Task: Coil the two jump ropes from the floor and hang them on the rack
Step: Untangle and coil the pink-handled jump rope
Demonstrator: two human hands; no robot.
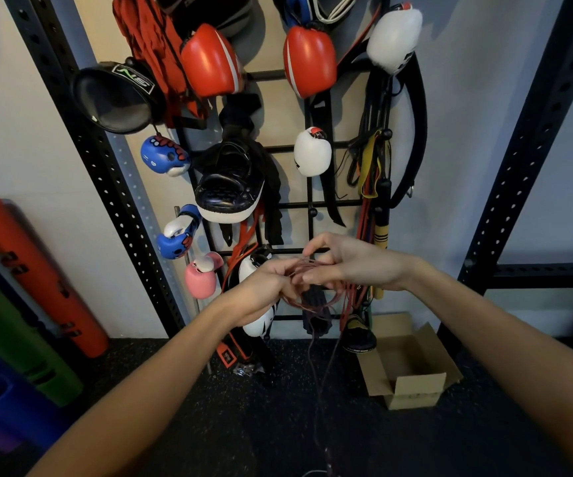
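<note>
Left hand (264, 287) is gripping the red jump rope (312, 306) coil before the rack (326, 203); right hand (350, 266) is pinching its loops. With the tail trailing floorward, a loose pinch could spill the loops.

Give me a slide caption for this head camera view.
Left hand and right hand coil a red jump rope before a wall rack of boxing gloves.

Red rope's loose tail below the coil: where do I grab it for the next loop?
I'd pinch the tail just under the coil, from the right with the right hand: it hangs straight and free there, while the left hand grips the coil.
</note>
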